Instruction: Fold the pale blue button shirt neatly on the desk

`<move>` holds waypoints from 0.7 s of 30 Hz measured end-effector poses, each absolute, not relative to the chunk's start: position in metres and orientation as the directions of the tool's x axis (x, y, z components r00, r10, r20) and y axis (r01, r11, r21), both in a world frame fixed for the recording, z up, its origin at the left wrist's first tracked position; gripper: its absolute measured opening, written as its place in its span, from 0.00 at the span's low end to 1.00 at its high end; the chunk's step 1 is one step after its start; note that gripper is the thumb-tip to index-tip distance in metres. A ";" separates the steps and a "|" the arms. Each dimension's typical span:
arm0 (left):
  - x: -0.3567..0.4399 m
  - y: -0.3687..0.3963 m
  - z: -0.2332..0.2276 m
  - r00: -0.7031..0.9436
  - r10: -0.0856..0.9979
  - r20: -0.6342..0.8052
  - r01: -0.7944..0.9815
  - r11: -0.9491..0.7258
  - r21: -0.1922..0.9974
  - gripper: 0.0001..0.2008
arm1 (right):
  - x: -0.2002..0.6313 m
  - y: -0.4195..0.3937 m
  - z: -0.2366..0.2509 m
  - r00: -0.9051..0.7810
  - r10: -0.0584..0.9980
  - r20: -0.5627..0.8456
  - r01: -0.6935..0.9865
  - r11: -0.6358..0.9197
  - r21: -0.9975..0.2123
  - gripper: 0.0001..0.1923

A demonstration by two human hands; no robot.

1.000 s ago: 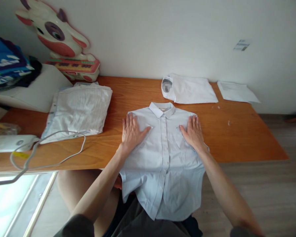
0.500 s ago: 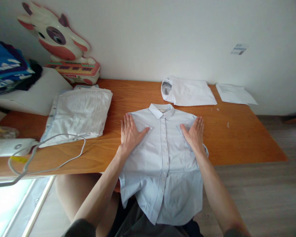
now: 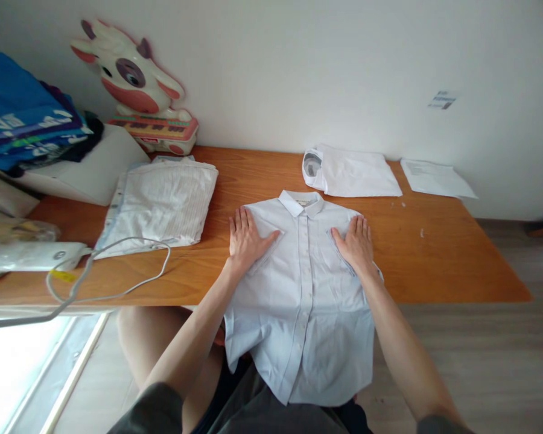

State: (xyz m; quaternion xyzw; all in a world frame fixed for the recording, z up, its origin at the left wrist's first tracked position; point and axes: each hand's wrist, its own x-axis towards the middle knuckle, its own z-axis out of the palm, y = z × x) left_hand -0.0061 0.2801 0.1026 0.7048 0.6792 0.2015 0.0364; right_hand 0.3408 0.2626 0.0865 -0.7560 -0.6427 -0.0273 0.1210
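A light blue-white button-up shirt (image 3: 283, 289) lies front side up, its collar pointing toward the wall. Its lower part hangs over the table's front edge toward my lap. Flat on the shirt's left shoulder area rests my left hand (image 3: 248, 241), fingers stretched out and thumb apart. My right hand (image 3: 356, 244) lies the same way on the opposite side, thumb pointing inward. Both hands are open and press on the cloth without gripping it. Sleeve cuffs or folded edges show beneath the thumbs.
On the wooden table (image 3: 434, 259) a folded white garment (image 3: 359, 172) and a white paper (image 3: 437, 176) lie by the wall. At left are folded striped cloth (image 3: 163, 202), a cow toy keyboard (image 3: 156, 129), a white device (image 3: 40, 256) with a cable (image 3: 140, 280), and blue clothing (image 3: 18, 120) on a white box (image 3: 90, 175).
The camera view has shifted slightly, so most things appear a little farther right. Both hands keep their places on the shirt, which looks the same.
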 end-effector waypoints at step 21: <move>-0.062 -0.025 0.055 -0.246 0.880 -0.406 0.170 0.452 0.876 0.25 | 0.366 -0.085 0.049 0.288 0.831 -0.475 0.283 -0.548 -0.787 0.30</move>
